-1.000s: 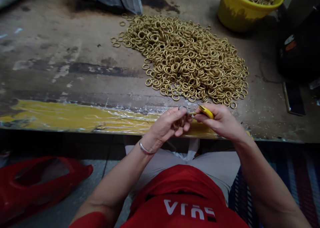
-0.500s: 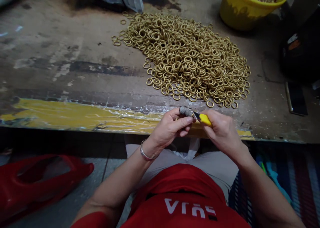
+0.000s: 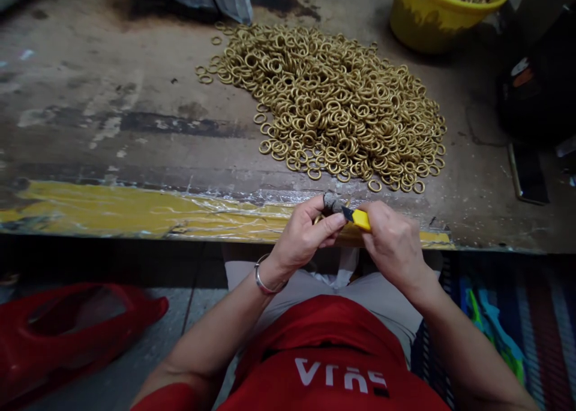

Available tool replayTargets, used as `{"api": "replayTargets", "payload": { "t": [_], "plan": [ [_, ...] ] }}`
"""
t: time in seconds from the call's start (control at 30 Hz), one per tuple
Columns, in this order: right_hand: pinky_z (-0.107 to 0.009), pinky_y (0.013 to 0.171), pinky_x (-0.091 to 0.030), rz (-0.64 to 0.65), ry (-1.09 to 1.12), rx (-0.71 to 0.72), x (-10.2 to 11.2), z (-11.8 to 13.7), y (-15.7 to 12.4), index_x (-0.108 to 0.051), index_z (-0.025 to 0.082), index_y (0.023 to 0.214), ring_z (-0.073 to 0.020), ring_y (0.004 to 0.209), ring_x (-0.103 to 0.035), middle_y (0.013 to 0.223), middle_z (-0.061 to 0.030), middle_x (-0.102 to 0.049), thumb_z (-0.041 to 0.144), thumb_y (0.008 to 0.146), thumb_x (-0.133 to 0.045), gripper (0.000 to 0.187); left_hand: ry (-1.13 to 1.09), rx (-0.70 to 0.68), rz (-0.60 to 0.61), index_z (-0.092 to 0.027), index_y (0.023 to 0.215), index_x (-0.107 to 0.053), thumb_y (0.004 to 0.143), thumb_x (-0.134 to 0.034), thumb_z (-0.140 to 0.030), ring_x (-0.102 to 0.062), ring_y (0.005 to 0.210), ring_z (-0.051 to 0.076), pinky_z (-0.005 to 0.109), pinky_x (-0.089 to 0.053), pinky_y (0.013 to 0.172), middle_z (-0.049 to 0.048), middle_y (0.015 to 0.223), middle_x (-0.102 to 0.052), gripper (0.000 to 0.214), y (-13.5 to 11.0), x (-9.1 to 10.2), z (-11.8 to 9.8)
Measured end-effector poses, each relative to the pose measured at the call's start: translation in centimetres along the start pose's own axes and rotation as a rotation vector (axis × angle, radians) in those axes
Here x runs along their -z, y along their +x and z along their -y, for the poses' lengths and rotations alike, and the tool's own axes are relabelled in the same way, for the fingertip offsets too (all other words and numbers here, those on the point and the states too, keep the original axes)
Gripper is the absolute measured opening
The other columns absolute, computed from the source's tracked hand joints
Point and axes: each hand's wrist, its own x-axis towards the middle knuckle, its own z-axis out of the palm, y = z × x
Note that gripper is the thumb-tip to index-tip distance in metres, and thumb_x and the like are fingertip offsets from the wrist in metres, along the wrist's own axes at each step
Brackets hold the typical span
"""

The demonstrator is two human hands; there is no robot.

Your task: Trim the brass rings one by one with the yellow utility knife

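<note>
My left hand (image 3: 306, 234) is curled shut just above the table's front edge, pinching a small gold ring against a grey-wrapped fingertip (image 3: 330, 202). My right hand (image 3: 391, 240) is closed round a yellow knife (image 3: 357, 218), its dark tip pointing left against the ring in the left fingers. A wide heap of gold rings (image 3: 333, 105) lies on the table right beyond both hands.
A yellow bucket (image 3: 423, 24) full of rings stands at the back right. A phone (image 3: 527, 174) lies at the right on the worn table (image 3: 112, 111), whose front edge carries yellow tape (image 3: 112, 210). A red plastic thing (image 3: 67, 333) lies on the floor at left.
The left fingers have turned the ring and the grey-wrapped fingertip has come into view on top. The right hand has shifted slightly left with the knife tip at the ring.
</note>
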Motion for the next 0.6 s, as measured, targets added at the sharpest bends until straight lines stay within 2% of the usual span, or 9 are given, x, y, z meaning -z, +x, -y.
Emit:
{"api": "replayTargets", "payload": {
  "t": [0.23,0.5,0.6],
  "plan": [
    [-0.030,0.066,-0.039,0.032,0.027,-0.033,0.07,-0.11,-0.16,-0.061,0.017,0.098,-0.0206,0.075,-0.061,0.087,-0.0084,-0.069,0.007,0.085,-0.046,0.022,0.051,-0.004,-0.014,-0.016,0.085,-0.062,0.080,-0.077,-0.044,-0.039,0.050,0.004,0.014,-0.033,0.043,-0.0048,0.066,-0.050,0.032,0.00,-0.05,0.11],
    [-0.030,0.065,-0.039,0.061,0.005,-0.031,0.04,0.36,-0.14,-0.060,0.019,0.094,-0.0201,0.074,-0.061,0.086,-0.0081,-0.070,0.006,0.083,-0.046,0.021,0.193,-0.063,-0.040,-0.017,0.088,-0.067,0.082,-0.074,-0.042,-0.044,0.055,0.007,0.017,-0.040,0.047,-0.0024,0.072,-0.054,0.027,-0.03,0.28,-0.21],
    [-0.031,0.064,-0.038,0.101,-0.009,-0.049,-0.33,-0.44,0.25,-0.061,0.018,0.094,-0.0213,0.074,-0.062,0.087,-0.0095,-0.070,0.007,0.084,-0.047,0.020,0.262,-0.125,-0.027,-0.017,0.085,-0.065,0.084,-0.072,-0.039,-0.045,0.056,0.008,0.019,-0.043,0.050,-0.0022,0.070,-0.053,0.023,-0.42,0.34,-0.72]
  ]
}}
